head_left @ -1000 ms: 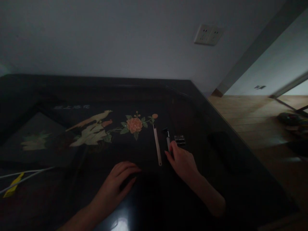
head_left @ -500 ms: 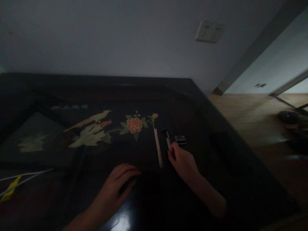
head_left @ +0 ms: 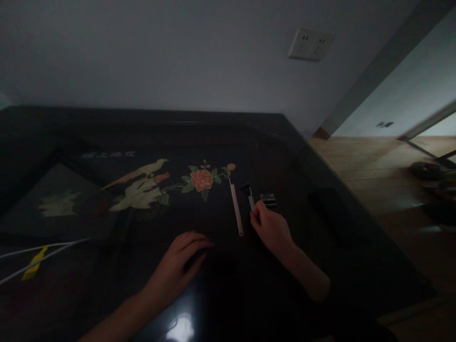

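My right hand (head_left: 273, 229) pinches the lower end of a razor (head_left: 251, 202). It has a grey handle and a dark crosswise head, pointing away from me at the dark tabletop. Just left of it lies a slim pale stick-like tool (head_left: 236, 211), with a dark tip at the far end and a small hole at the near end. A small dark case with clear, shiny parts (head_left: 268, 200) lies right beyond my right hand; its contents are too dim to make out. My left hand (head_left: 183, 259) rests on the table, fingers loosely bent, thumb apart, holding nothing.
The glossy black table (head_left: 213, 116) bears a bird-and-flower picture (head_left: 201, 180). White cords (head_left: 64, 243) with a yellow tag (head_left: 34, 263) lie at left. A dark flat object (head_left: 331, 213) sits near the right edge. Behind stands a wall with sockets (head_left: 311, 44).
The view has shifted slightly, so the table things appear a little higher and further right. My right hand keeps its pinch on the razor; my left hand stays on the table.
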### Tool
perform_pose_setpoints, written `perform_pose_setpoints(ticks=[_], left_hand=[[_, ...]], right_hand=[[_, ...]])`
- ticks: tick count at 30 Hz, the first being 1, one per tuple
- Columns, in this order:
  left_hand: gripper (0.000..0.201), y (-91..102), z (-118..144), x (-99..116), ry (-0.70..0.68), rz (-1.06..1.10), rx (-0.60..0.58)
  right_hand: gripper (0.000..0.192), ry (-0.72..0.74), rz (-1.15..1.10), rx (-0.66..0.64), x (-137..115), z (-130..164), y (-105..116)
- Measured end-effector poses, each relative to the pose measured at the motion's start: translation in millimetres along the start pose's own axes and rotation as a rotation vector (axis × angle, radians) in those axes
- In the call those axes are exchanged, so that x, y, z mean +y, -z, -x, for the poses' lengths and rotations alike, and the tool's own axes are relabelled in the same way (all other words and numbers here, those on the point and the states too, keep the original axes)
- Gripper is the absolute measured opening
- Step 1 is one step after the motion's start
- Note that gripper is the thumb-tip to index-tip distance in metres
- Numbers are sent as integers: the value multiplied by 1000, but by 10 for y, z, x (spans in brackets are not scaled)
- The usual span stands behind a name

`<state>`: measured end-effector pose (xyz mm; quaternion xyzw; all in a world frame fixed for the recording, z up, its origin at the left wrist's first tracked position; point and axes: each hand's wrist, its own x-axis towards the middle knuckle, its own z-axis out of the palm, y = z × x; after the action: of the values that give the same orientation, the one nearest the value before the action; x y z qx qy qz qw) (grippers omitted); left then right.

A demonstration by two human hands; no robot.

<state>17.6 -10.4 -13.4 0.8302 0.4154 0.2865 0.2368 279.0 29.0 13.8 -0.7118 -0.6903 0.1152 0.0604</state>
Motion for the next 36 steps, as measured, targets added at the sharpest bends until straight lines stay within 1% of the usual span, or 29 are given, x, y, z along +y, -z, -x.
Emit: perform_pose_setpoints(ticks=[2,4,6,7,8,9,10,11,12,14,17,19,20,23,25,28,32,36], left_hand=[[25,24,-7,26,5,13,-6],[24,55,-18,58,18,34,-10],[23,82,-34,89,42,81,-1],[22,94,-42,105,67,117,4],[20,104,-49,119,104,161,14],[17,113,-56,133,155,211,31],[16,122,-61,147,218,263,49],[20,130,-64,159,293,314,73],[26,136,-65,168,358,350,92],[34,141,-62,173,399,406,66],[40,123,-46,144,397,431,11],[42,103,-34,112,392,411,-4],[42,94,-28,98,392,398,-1],[44,78,-14,73,370,351,16],[46,72,-7,67,347,328,-13],[49,62,-3,57,327,317,-2],[51,62,-16,46,294,340,-36],[51,73,-40,59,315,391,-22]], right_hand=[[10,7,4,42,17,23,33],[15,34,-24,139,-14,78,88],[22,129,-142,248,-129,166,131],[26,216,-247,262,-219,217,134],[29,301,-378,236,-325,269,120],[32,363,-515,182,-440,317,86],[34,403,-642,93,-552,358,34],[35,431,-749,6,-654,388,-31],[36,437,-829,-50,-738,406,-105],[35,465,-902,-105,-836,408,-250],[35,551,-893,-169,-839,361,-394],[34,643,-877,-218,-806,329,-426],[34,661,-863,-227,-792,319,-429],[32,653,-834,-261,-779,310,-422],[33,652,-822,-274,-778,313,-431],[32,662,-820,-261,-777,316,-462],[32,638,-798,-237,-791,306,-473],[35,645,-802,-224,-809,295,-465]])
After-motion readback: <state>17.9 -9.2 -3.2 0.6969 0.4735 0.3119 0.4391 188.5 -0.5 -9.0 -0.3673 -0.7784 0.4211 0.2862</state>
